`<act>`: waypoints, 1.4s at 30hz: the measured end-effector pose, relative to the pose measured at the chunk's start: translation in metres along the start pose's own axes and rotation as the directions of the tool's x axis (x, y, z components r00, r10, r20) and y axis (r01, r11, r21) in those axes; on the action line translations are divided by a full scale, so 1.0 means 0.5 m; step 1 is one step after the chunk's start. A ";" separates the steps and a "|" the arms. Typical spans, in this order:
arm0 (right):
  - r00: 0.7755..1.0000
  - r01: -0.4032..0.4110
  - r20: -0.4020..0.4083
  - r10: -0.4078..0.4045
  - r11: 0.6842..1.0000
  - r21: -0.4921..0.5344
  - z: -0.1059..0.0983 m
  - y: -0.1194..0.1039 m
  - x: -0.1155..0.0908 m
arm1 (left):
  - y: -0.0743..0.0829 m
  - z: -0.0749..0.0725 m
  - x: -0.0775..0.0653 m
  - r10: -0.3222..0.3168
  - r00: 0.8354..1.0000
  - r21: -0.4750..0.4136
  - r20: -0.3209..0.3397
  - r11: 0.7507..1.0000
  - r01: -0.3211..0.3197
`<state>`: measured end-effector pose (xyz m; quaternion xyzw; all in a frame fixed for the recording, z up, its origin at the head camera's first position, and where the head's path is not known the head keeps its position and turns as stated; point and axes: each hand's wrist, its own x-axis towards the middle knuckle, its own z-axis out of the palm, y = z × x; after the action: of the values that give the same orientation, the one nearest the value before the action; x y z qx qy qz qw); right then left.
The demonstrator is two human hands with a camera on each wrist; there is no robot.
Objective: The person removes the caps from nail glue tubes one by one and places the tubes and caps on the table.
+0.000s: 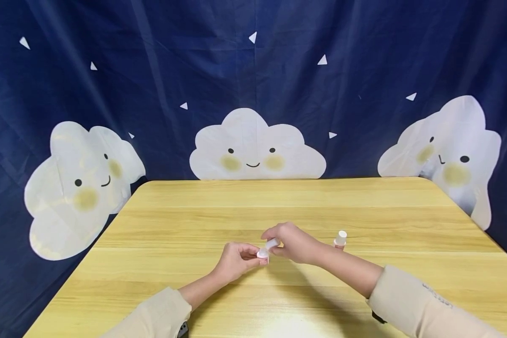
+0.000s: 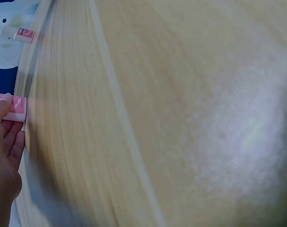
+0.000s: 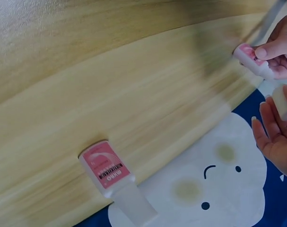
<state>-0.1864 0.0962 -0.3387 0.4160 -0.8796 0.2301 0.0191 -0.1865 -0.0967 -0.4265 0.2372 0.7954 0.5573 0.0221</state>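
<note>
My left hand (image 1: 232, 261) grips a small white bottle (image 1: 262, 255) with a pink label, its thumb across the label in the left wrist view. That bottle has no cap on, and its white top faces up. Just above and to the right, my right hand (image 1: 296, 244) pinches a white cap (image 1: 272, 243) between thumb and fingers. The cap is tilted and apart from the bottle's mouth in the right wrist view. A second bottle (image 3: 108, 168) of the same kind stands upright with its cap on, beyond my right forearm in the head view.
Both hands are over a light wood-grain table (image 1: 186, 220). Behind its far edge hangs a dark blue curtain (image 1: 160, 56) with white smiling clouds (image 1: 253, 136). My right forearm crosses the right side of the table, partly covering the second bottle in the head view.
</note>
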 end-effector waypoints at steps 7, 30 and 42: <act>1.000 0.006 0.028 -0.005 0.998 -0.061 -0.008 -0.006 0.000 | 0.004 0.001 -0.001 -0.026 1.000 0.016 -0.011 1.000 0.026; 0.999 0.032 -0.001 -0.032 0.991 -0.130 0.009 0.007 -0.016 | 0.010 0.005 -0.002 -0.069 0.997 0.029 -0.036 0.997 0.070; 0.999 0.010 -0.034 -0.014 0.995 -0.098 0.021 0.014 -0.028 | 0.049 0.001 -0.010 -0.035 0.999 0.031 -0.030 0.999 0.036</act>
<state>-0.1807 0.1060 -0.3539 0.4158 -0.8868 0.1938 0.0559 -0.1732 -0.0916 -0.4058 0.2151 0.8083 0.5477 0.0169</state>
